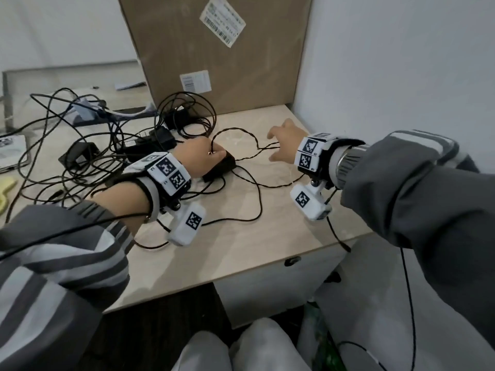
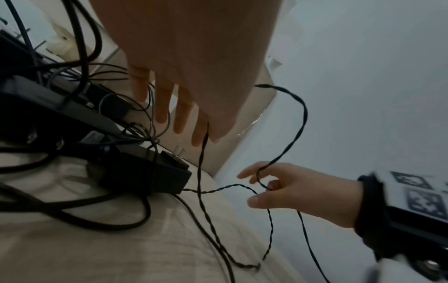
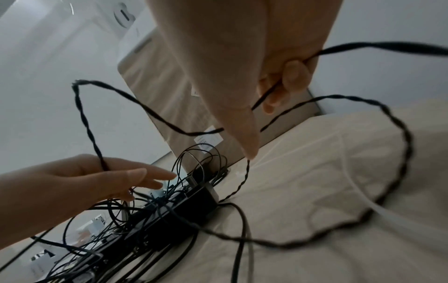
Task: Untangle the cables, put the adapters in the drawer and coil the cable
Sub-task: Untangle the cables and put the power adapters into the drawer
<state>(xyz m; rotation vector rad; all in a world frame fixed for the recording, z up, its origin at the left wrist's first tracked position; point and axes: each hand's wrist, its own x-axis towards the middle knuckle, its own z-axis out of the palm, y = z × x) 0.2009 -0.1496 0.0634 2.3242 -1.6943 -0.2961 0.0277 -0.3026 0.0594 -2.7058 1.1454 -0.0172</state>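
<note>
A thin twisted black cable arches in a loop between my two hands above the pale table. My left hand pinches one end of the loop between thumb and forefinger, just above a black adapter. My right hand has its fingers curled round the other side of the loop. In the right wrist view the cable sweeps over the table to the adapter. More black adapters lie in a tangle of cables at the left. A white drawer sits shut under the table edge.
A large cardboard box leans against the wall behind the cables. The wall closes off the right side. Papers and a yellow object lie at the far left. My knees are below the table's front edge.
</note>
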